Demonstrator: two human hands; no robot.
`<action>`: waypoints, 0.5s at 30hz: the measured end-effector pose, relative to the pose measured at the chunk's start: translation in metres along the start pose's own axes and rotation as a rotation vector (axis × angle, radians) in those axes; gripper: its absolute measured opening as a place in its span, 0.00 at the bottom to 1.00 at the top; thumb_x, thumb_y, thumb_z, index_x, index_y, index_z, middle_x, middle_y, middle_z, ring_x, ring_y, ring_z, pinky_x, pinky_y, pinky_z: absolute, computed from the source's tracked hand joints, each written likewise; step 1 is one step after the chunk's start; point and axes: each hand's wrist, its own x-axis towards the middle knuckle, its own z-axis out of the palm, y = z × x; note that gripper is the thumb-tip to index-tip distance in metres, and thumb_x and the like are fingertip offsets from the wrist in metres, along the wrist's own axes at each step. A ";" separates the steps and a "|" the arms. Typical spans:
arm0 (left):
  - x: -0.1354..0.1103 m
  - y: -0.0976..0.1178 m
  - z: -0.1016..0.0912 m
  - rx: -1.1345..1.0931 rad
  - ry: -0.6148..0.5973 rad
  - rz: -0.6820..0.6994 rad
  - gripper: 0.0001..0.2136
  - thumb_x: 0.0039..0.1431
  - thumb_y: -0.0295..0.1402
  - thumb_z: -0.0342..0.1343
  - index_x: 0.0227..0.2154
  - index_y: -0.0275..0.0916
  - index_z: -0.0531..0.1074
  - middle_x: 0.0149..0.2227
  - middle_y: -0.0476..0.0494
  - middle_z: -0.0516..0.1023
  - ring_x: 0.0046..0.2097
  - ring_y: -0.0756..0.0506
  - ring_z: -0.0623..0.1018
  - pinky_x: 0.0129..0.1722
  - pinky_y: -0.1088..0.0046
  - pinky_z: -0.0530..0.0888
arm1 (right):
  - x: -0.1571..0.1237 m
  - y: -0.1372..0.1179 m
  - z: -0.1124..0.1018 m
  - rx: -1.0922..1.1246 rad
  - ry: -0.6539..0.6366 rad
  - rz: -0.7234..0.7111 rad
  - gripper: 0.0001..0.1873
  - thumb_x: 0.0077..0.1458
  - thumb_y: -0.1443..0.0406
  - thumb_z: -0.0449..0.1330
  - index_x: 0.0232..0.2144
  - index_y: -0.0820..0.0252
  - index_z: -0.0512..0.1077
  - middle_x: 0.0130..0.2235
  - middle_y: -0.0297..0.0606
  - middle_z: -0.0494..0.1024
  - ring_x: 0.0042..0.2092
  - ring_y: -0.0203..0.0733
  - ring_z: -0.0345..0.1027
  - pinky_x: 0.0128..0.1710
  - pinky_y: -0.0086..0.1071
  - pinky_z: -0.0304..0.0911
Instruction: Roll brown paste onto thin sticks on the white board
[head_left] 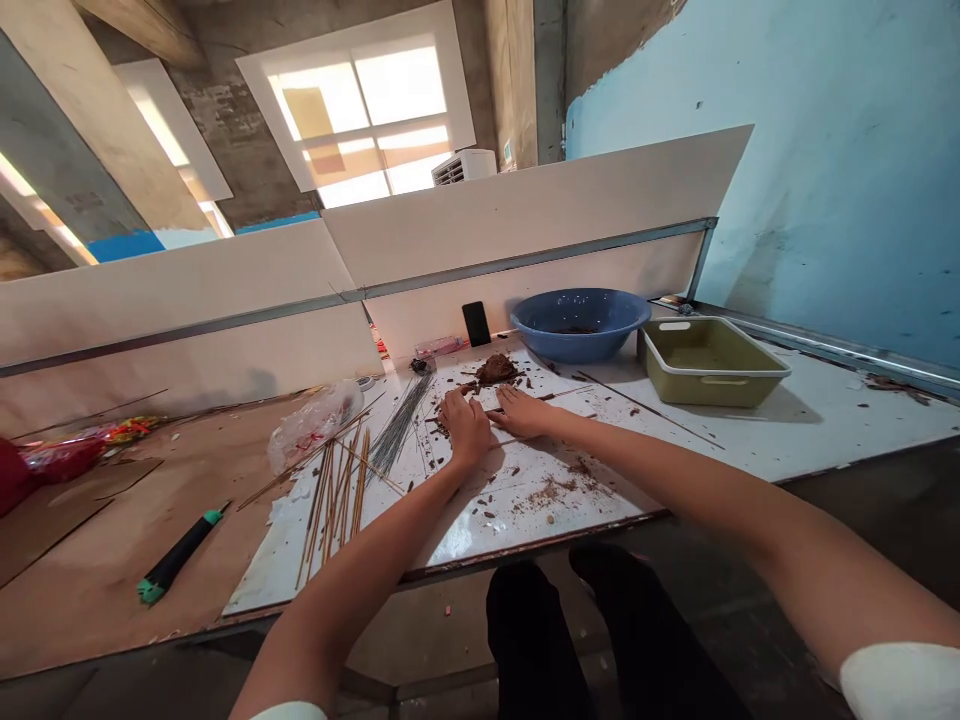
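Observation:
My left hand (466,428) rests on the white board with its fingers curled inward, dark brown bits at the fingertips. What it grips, if anything, is hidden. Just right of it, my right hand (523,412) lies low with its fingers stretched out flat. A thin stick with dark brown paste (546,398) shows beyond that hand; whether the hand touches it I cannot tell. Behind both hands sits a lump of brown paste (496,370), with crumbs scattered around. Thin grey wires (401,425) and several bamboo sticks (349,490) lie to the left.
At the back stand a blue basin (581,345) and a green tub (712,390). A phone (475,324) leans on the white partition. A plastic bag (311,425) and a black-green screwdriver-like tool (180,555) lie left. A long stick (660,415) lies right.

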 end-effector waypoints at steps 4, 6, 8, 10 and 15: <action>-0.001 -0.001 0.000 0.017 -0.006 0.000 0.15 0.73 0.28 0.47 0.56 0.42 0.74 0.61 0.31 0.79 0.67 0.32 0.75 0.69 0.48 0.69 | -0.023 -0.006 0.001 0.079 -0.074 0.059 0.54 0.78 0.38 0.39 0.81 0.81 0.54 0.82 0.65 0.53 0.84 0.68 0.44 0.83 0.56 0.46; -0.002 -0.002 0.001 0.013 -0.010 0.003 0.15 0.74 0.28 0.47 0.56 0.42 0.73 0.61 0.31 0.79 0.67 0.32 0.75 0.69 0.48 0.69 | -0.050 -0.010 0.005 0.116 -0.099 -0.008 0.53 0.77 0.36 0.41 0.83 0.73 0.53 0.83 0.59 0.51 0.84 0.66 0.43 0.83 0.58 0.46; -0.003 -0.002 0.001 -0.005 -0.013 0.008 0.15 0.75 0.30 0.46 0.57 0.43 0.72 0.62 0.32 0.79 0.67 0.32 0.74 0.69 0.48 0.69 | -0.073 -0.014 0.009 0.129 -0.113 -0.034 0.56 0.74 0.33 0.42 0.84 0.69 0.51 0.84 0.56 0.49 0.84 0.67 0.42 0.83 0.59 0.46; -0.004 -0.003 0.002 -0.020 -0.011 0.011 0.14 0.75 0.30 0.45 0.57 0.43 0.72 0.62 0.32 0.79 0.67 0.32 0.74 0.69 0.48 0.68 | -0.081 -0.015 0.013 0.123 -0.130 -0.042 0.57 0.74 0.32 0.43 0.84 0.70 0.52 0.84 0.58 0.49 0.84 0.69 0.43 0.83 0.59 0.47; -0.002 -0.005 0.003 0.001 -0.004 0.016 0.13 0.74 0.29 0.47 0.54 0.43 0.73 0.60 0.33 0.80 0.66 0.32 0.75 0.67 0.49 0.70 | -0.033 -0.004 0.009 0.022 -0.121 -0.029 0.46 0.79 0.42 0.45 0.80 0.72 0.60 0.81 0.65 0.57 0.83 0.70 0.47 0.80 0.65 0.50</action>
